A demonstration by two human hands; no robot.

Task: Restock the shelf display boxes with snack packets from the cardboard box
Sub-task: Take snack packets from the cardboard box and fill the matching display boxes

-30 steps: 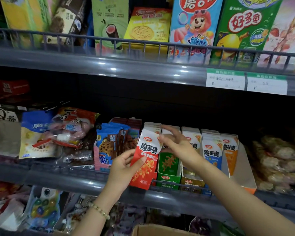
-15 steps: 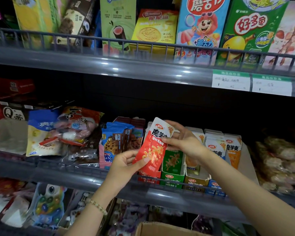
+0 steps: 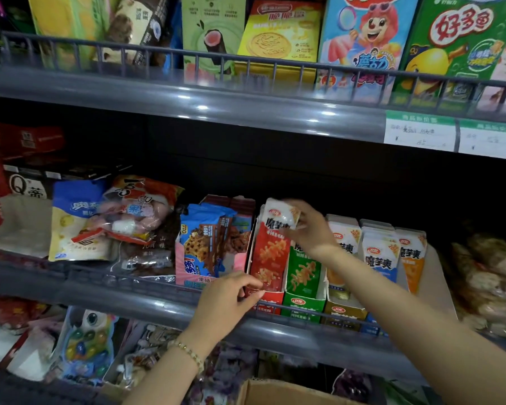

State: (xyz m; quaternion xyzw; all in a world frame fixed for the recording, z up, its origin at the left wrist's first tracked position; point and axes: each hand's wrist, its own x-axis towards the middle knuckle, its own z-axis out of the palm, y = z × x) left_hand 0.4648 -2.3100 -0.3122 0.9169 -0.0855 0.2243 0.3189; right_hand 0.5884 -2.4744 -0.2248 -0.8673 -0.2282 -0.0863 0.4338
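Red snack packet (image 3: 270,252) stands part-seated in the red display box (image 3: 272,301) at centre frame, its top pinched by the right hand (image 3: 313,232); the left hand (image 3: 228,299) has curled fingers at its foot, grip unclear. Best pushed straight down.

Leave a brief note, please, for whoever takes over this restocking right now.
The right hand pinches the white top of a red packet, held upright with its lower end at the front of the red display box on the middle shelf.
The left hand has its fingertips at the packet's lower end; whether it grips is unclear.
The cardboard box is below, at the bottom edge, contents hidden.
Done: the green display box and those to its right hold packets.
Left: seat this packet, let go, fetch more.
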